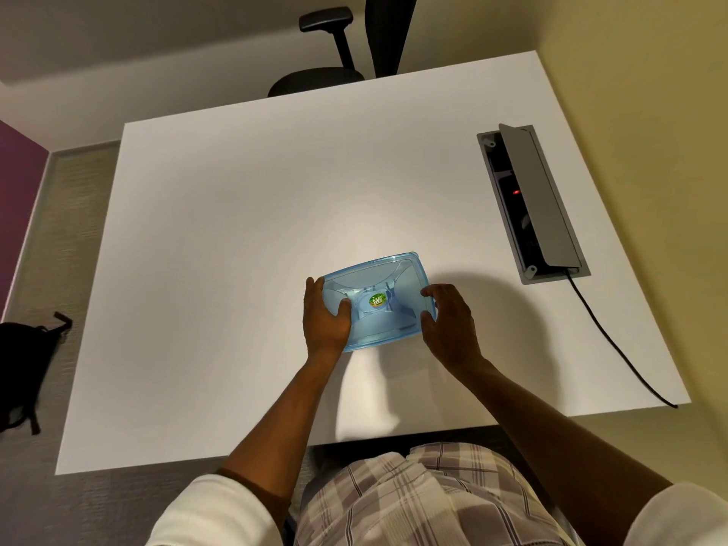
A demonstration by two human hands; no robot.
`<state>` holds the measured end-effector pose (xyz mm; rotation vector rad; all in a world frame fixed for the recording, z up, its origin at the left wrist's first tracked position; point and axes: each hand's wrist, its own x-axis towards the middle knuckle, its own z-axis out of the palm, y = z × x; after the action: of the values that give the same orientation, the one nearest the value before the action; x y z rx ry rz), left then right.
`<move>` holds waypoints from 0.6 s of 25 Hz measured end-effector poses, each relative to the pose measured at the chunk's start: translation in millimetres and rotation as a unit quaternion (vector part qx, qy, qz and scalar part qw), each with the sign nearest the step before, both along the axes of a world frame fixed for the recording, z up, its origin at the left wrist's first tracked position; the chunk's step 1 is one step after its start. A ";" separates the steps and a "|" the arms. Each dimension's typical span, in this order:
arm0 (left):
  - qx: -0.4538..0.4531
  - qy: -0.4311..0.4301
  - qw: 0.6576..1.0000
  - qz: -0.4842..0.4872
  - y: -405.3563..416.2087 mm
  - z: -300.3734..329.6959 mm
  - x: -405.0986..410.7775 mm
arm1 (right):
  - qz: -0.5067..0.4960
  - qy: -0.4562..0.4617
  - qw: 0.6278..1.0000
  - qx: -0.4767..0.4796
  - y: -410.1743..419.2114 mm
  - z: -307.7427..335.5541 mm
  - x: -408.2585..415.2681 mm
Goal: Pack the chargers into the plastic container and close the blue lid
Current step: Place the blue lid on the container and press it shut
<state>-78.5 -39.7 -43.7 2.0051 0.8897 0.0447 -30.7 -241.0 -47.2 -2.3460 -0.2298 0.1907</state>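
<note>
Blue lid (pixel 388 275) on plastic container, sitting on white table (pixel 236 230), near-centre, slightly right of middle. Round green sticker (pixel 377 300) in lid's middle recess. Container body mostly hidden under lid; contents not readable through the tinted plastic, chargers cannot be told. Left hand (pixel 325 319) on lid's left edge, fingers wrapped over the side, thumb lying on top of the lid, gripping. Right hand (pixel 449 321) at lid's right edge, fingers curled loosely, fingertips (pixel 427 291) touching the rim at far-right corner, thumb by the near-right side; firm grip or just resting cannot be told. Both forearms bare, white sleeves at near edge of frame, plaid shorts (pixel 413 502) below table's near edge. Grey cable box (pixel 532 202) recessed in table at far right, flap lifted, small red light inside. Black cable (pixel 614 340) running from box toward near-right table edge. Black office chair (pixel 346 45) beyond far edge. Black bag (pixel 23 368) on floor at left.
</note>
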 end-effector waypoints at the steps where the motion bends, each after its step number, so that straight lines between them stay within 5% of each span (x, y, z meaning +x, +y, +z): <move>1: 0.005 0.004 1.000 0.004 -1.9 0.1 0.0 | -0.008 0.004 1.000 0.002 0.0 0.3 1.7; 15: 0.005 0.020 1.000 0.008 -7.1 1.8 1.1 | 0.010 0.072 0.995 -0.063 5.2 3.0 7.2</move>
<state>-77.5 -46.8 -41.8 2.0150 0.9338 0.0188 -23.6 -235.9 -44.2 -2.4422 -0.1744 0.3913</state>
